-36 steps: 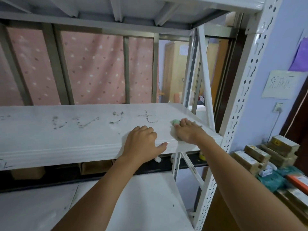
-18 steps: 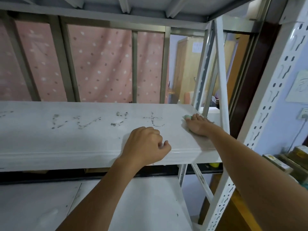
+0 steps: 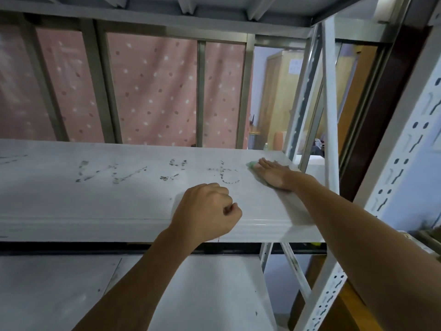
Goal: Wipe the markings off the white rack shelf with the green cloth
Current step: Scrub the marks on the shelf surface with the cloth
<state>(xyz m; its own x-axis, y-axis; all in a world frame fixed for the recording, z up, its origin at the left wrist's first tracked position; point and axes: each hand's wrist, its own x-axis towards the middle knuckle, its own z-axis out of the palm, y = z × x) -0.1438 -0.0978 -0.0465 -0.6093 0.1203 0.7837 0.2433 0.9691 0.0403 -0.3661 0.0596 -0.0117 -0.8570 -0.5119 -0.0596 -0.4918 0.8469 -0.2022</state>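
The right hand [image 3: 274, 174] has slid the green cloth [image 3: 251, 165] farther back along the white rack shelf [image 3: 71, 206], toward the far right corner; its grip is spread flat, pressing the cloth down. The left hand [image 3: 207, 215] has curled into a fist at the front edge. The markings [image 3: 224, 174] just left of the cloth remain unwiped, so most of the job is ahead.

Right hand [image 3: 274, 174] with green cloth [image 3: 251, 165] — now farther back, flatter — left hand [image 3: 207, 216] fisted.
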